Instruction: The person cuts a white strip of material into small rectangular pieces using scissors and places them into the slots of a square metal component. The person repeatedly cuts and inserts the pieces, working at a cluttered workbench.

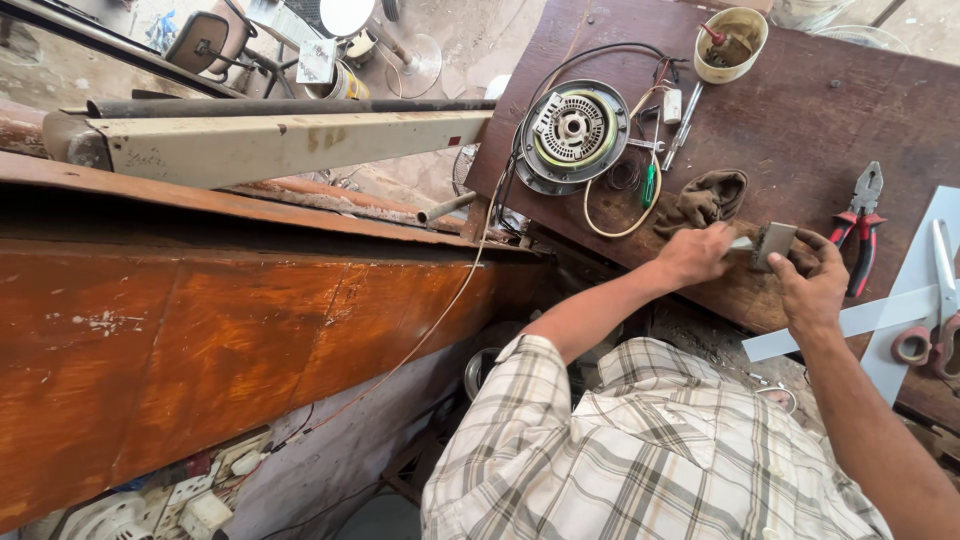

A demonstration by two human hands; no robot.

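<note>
On the wooden bench (800,120), both hands, left (695,255) and right (812,285), pinch a small grey block (773,243) between them

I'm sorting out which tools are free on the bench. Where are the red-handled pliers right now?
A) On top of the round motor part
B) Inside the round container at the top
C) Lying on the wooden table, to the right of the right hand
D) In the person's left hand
C: the red-handled pliers lie untouched on the wooden table, just beyond the right hand, which holds a small grey block.

The scissors (938,330) at three o'clock are cut off by the right edge; the small grey block (772,243) is half hidden by the right hand (812,282)
</note>
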